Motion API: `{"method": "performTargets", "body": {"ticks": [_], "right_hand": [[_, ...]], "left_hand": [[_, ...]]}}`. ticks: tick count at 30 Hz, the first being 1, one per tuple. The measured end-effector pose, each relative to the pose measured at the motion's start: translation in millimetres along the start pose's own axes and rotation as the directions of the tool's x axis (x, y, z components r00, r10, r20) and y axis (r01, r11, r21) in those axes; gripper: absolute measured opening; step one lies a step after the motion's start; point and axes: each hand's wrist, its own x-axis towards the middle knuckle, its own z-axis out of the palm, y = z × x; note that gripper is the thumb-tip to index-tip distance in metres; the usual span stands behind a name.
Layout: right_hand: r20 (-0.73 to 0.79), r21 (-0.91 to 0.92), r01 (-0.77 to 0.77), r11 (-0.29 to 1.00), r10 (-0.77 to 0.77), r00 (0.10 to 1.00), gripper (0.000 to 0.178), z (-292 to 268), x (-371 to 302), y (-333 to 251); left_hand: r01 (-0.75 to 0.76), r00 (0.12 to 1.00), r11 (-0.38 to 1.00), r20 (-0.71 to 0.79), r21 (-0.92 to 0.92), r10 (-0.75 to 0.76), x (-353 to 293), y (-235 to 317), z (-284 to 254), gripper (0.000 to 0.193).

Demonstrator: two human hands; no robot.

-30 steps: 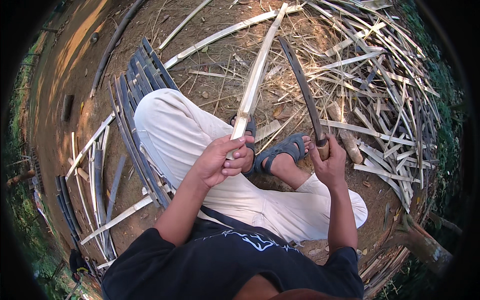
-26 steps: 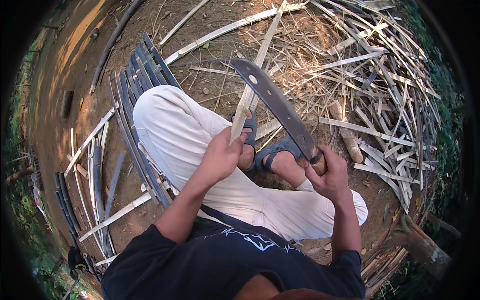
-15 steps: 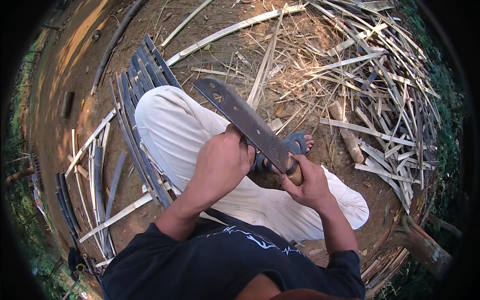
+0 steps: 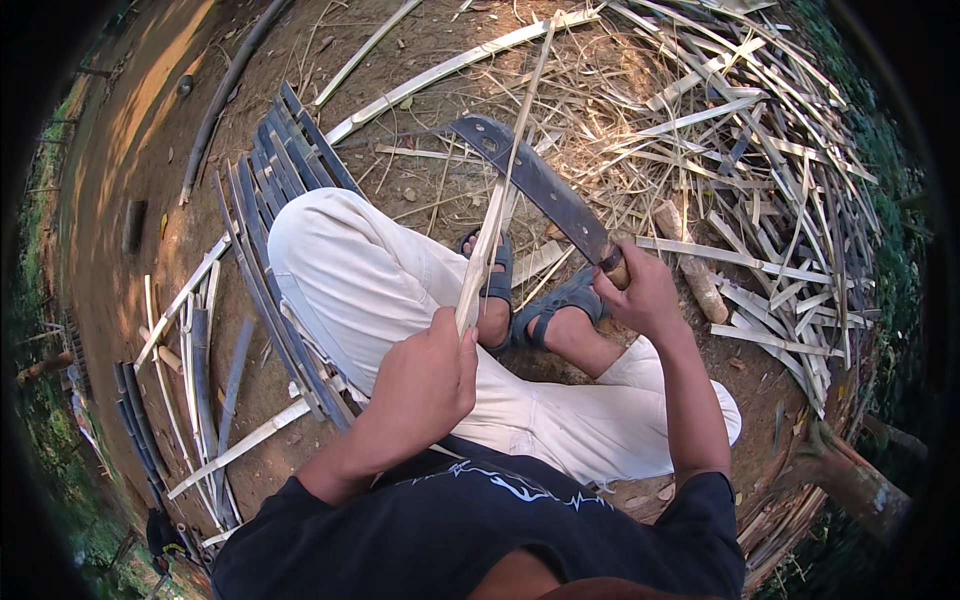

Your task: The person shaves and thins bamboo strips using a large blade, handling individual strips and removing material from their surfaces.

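Observation:
My left hand (image 4: 428, 375) is closed around the near end of a long pale bamboo strip (image 4: 486, 245), which points away from me past my sandalled feet. Gripped by its wooden handle, a machete (image 4: 555, 200) is in my right hand (image 4: 645, 290). Its dark, broad blade has several holes and slants up to the left. Near the blade's tip the strip crosses in front of it; whether they touch I cannot tell. My left fingers hide the strip's near end.
Dark bamboo slats (image 4: 290, 145) lie beside my left knee. A large heap of split bamboo strips (image 4: 780, 190) spreads at the right, with thin shavings (image 4: 610, 90) ahead. A short log (image 4: 690, 262) lies right of the machete. More bamboo pieces (image 4: 200, 380) are at the left.
My left hand has drawn back toward me from beside the blade, and the bamboo strip now shows in front of the machete. My right hand has moved the machete right and farther away.

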Motion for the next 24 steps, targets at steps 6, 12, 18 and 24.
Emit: {"method": "performTargets", "body": {"ticks": [6, 12, 18, 24], "right_hand": [[0.010, -0.228, -0.182, 0.957, 0.189, 0.982, 0.035, -12, 67, 24], [0.017, -0.189, -0.304, 0.934, 0.312, 0.950, 0.043, -11, 105, 14], [0.216, 0.281, -0.386, 0.879, 0.334, 0.918, 0.043, -40, 109, -29], [0.318, 0.640, -0.491, 0.591, 0.379, 0.869, 0.040, -87, 106, -52]], "left_hand": [[-0.018, 0.988, 0.972, 0.151, 0.234, -0.018, -42, -3, -39, 0.017], [-0.091, 0.995, 0.969, 0.059, 0.229, 0.080, -42, -21, -112, 0.018], [-0.091, 0.991, 0.940, -0.065, 0.328, 0.118, -53, 26, -264, 0.018], [-0.215, 0.696, 0.930, -0.620, 0.299, 0.361, 9, 72, -377, 0.033]]}}
